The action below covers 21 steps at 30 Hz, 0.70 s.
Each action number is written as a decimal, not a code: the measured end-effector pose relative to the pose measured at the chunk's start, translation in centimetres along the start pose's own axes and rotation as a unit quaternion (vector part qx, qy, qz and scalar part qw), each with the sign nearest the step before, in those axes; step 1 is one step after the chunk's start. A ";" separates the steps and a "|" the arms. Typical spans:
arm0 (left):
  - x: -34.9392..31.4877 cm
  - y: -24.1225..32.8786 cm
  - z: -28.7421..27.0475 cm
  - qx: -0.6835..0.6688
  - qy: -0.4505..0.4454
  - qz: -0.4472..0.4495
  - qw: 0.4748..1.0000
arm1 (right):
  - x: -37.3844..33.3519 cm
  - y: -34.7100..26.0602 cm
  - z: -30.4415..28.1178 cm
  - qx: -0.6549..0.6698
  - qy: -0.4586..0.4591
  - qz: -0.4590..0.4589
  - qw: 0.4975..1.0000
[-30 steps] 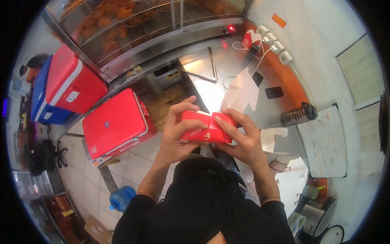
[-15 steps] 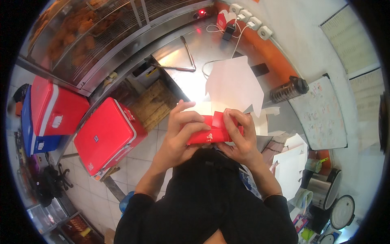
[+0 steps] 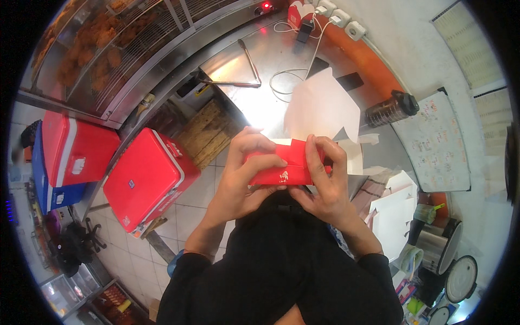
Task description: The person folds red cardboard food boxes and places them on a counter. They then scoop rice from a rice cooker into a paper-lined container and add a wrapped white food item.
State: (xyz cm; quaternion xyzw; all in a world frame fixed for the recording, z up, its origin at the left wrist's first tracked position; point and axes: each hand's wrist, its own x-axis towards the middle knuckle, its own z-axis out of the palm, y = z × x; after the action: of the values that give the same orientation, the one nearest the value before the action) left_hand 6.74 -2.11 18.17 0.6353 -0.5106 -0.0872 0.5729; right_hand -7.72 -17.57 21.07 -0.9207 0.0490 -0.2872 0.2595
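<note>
Steel counter (image 3: 279, 54) stretches from eleven to two o'clock beyond the hands, brightly lit. Nearest, at the centre, a red cardboard box (image 3: 297, 176) sits between two bare hands: the left hand (image 3: 240, 181), thumb beneath and fingers curled over, grips its nine o'clock end, and the right hand (image 3: 331, 187), thumb and fingers drawn close, holds its three o'clock end. A white flap (image 3: 322, 105) stands out at one o'clock, perhaps the box's own lid, though fingers hide the join. White cardboard pieces (image 3: 391, 219) lie at four. Farther out, a closed red cooler (image 3: 143, 176) stands at nine, metal tongs (image 3: 250, 64) lie spread at eleven, and a dark lidded bottle (image 3: 391, 110) is at two. Farthest, a glass-fronted case (image 3: 154, 75) of fried food (image 3: 97, 40) fills ten o'clock.
</note>
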 end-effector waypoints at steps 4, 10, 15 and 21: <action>-0.1 -0.5 0.2 0.003 0.009 0.029 1.000 | 0.2 -0.2 -2.0 0.082 -0.043 0.058 0.994; -0.1 -0.7 1.5 0.040 0.041 0.077 0.995 | 1.3 0.0 -2.3 0.031 0.010 0.065 0.997; -0.1 -0.4 1.7 0.055 0.061 0.076 0.994 | 1.7 -1.2 -1.7 0.055 0.057 0.121 0.990; -0.5 -0.3 1.4 0.033 0.068 0.071 0.995 | 1.9 -0.9 -1.5 0.079 0.043 0.089 0.992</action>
State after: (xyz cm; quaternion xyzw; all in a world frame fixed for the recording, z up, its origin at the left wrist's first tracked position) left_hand 5.70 -2.70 17.25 0.6202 -0.5169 0.0141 0.5900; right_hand -7.01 -17.99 23.56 -0.8762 0.1186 -0.3052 0.3537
